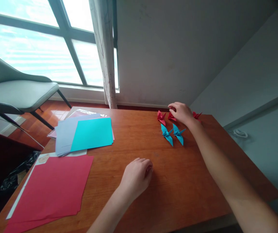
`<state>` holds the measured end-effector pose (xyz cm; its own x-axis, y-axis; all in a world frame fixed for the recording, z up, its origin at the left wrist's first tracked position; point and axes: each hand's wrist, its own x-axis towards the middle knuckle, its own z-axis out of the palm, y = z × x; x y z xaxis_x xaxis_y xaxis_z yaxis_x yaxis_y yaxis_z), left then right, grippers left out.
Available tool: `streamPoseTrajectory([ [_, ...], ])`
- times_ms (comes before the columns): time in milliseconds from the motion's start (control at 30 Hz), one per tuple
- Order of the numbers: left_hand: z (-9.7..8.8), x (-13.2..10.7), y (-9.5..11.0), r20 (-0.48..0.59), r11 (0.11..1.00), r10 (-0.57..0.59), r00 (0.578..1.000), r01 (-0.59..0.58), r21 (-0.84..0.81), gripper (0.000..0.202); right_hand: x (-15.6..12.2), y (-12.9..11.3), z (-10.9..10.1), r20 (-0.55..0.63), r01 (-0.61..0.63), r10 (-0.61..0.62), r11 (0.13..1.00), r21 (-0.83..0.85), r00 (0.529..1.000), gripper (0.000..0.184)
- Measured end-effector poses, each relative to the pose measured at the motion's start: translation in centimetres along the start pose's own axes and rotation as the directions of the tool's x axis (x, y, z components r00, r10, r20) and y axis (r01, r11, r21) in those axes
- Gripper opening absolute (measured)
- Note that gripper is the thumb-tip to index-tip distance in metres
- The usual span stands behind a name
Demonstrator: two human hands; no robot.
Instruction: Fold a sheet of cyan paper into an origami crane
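My right hand (181,112) reaches to the far side of the wooden table, its fingers pinched at a red paper crane (171,116) that they partly cover. Left of it stands another red paper crane (161,117), and a third red crane (197,116) shows in part behind my right wrist. In front of this row lie two blue paper cranes, one blue crane (167,134) beside the other blue crane (178,133). Closer to me, my left hand (137,176) rests on the table with its fingers curled in, and nothing shows in them.
Red paper sheets (53,186) lie at the table's (119,145) near left. Behind them are a turquoise sheet (92,134), pale grey-violet sheets (65,136) and a clear packet. A chair (20,92) stands by the window at left; a wall (158,58) rises behind the table.
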<state>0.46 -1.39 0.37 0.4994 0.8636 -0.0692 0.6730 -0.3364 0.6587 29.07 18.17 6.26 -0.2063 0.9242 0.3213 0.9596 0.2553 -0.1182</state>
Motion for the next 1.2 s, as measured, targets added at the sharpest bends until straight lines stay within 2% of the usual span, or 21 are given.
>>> streamPoseTrajectory([
  [100,0.0,0.0,0.0,-0.001,1.000,0.001,1.000,-0.001,-0.003,0.016,-3.5,-0.7,-0.8,-0.122,-0.085,0.088,0.996,0.030,0.989,0.027],
  [167,0.0,0.0,0.1,-0.001,1.000,0.005,1.000,-0.005,0.000,0.015,-6.0,-1.1,-0.9,-0.168,-0.128,0.156,0.977,0.168,0.973,0.020],
  [233,0.0,0.0,0.1,-0.002,1.000,0.007,1.000,-0.007,0.007,0.015,-8.0,-1.5,-0.7,-0.116,-0.114,0.151,0.954,0.278,0.982,0.019],
  [300,0.0,0.0,0.0,-0.002,1.000,0.009,1.000,-0.009,0.013,0.015,-9.0,-1.7,-0.5,-0.048,-0.059,0.079,0.945,0.322,0.996,0.022],
  [400,0.0,0.0,-0.1,-0.002,1.000,0.015,1.000,-0.015,0.019,0.015,-9.0,-1.5,-0.3,-0.012,0.011,-0.007,0.946,0.323,1.000,0.023],
  [600,-0.1,0.1,-0.1,-0.009,1.000,0.017,1.000,-0.016,0.022,0.015,-8.2,-0.3,0.0,0.071,0.035,-0.060,0.952,0.304,0.996,0.022],
  [867,-0.1,0.1,-0.2,-0.006,1.000,0.015,1.000,-0.015,0.026,0.015,-8.5,0.0,0.8,0.092,0.012,-0.052,0.919,0.393,0.994,0.018],
  [1200,-0.1,0.1,-0.1,-0.004,1.000,0.018,1.000,-0.018,0.026,0.015,-9.1,0.2,0.6,0.129,-0.011,-0.048,0.905,0.424,0.991,0.018],
])
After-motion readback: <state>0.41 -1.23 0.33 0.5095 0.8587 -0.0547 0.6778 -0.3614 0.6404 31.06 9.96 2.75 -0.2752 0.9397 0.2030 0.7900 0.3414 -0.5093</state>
